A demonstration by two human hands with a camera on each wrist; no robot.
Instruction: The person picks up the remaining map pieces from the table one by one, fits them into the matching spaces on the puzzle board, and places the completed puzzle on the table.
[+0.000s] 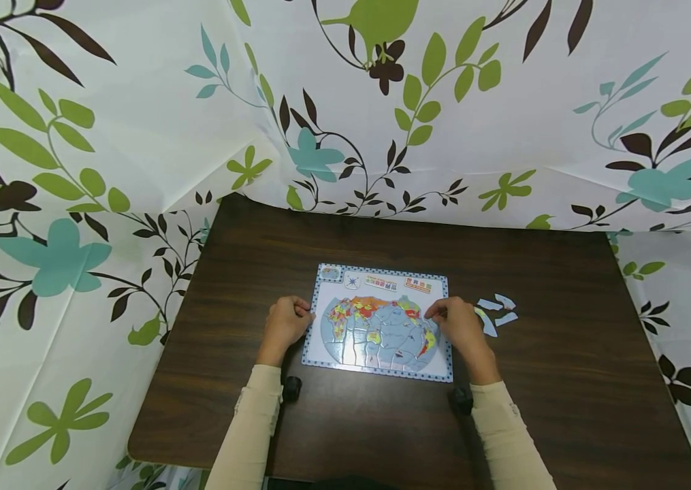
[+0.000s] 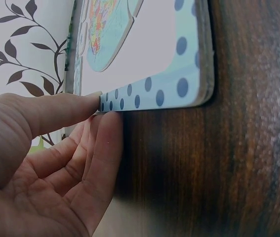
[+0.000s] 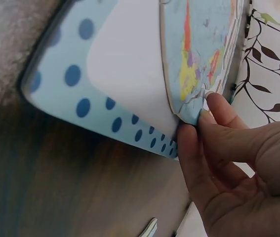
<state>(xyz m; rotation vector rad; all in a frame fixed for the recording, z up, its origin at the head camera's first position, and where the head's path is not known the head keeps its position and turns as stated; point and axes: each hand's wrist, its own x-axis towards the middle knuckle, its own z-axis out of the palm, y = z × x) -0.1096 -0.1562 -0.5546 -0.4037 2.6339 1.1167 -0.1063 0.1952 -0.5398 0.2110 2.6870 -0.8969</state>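
While the brown table (image 1: 566,381) carries the world-map puzzle board (image 1: 376,371) between your hands, this looks like the piece-seating step
Your left hand (image 1: 284,321): barely parted, thumb and fingertip pinching the board's left edge; your right hand (image 1: 458,321): curled, tips nearly closed in a pinch; loose pieces (image 1: 490,305) near it, to its right; held piece (image 3: 192,109), in that pinch, near the board's right side, probably needs lining up, then pressing flat, left hand steady
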